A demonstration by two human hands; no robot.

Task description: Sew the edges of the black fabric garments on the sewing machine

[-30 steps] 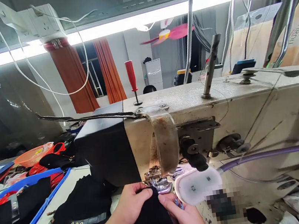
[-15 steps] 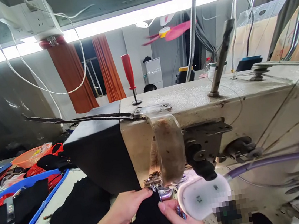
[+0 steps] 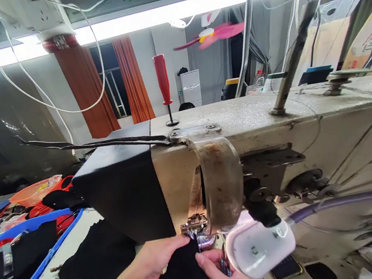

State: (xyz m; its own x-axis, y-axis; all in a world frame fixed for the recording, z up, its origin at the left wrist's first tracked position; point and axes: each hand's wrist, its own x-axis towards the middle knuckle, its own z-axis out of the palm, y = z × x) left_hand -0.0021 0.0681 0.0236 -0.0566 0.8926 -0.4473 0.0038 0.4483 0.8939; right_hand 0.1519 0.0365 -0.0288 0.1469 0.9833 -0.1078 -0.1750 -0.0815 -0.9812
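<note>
A piece of black fabric (image 3: 186,272) lies under the metal presser foot (image 3: 194,224) of a sewing machine (image 3: 177,173). My left hand (image 3: 155,263) pinches the fabric's left side, its thumb tip close to the foot. On the other side my right hand (image 3: 223,273) grips the fabric's right edge, thumb on top. A small shiny metal tool (image 3: 224,264) shows by the right fingers; it is mostly hidden and I cannot make out its kind. Beside that hand is a white oval lamp (image 3: 261,249). The fabric's lower end runs out of view.
On the left stand a blue-rimmed bin (image 3: 50,260) with black pieces and an orange basket (image 3: 33,194). More black fabric with hardware (image 3: 95,255) lies beside it. A red screwdriver (image 3: 162,80) stands upright on the machine. A phone (image 3: 286,269) lies at the right.
The view has shifted slightly, so the machine head sits a little further right and looks larger. Both hands keep their hold on the fabric by the foot. The background fan blades have turned.
</note>
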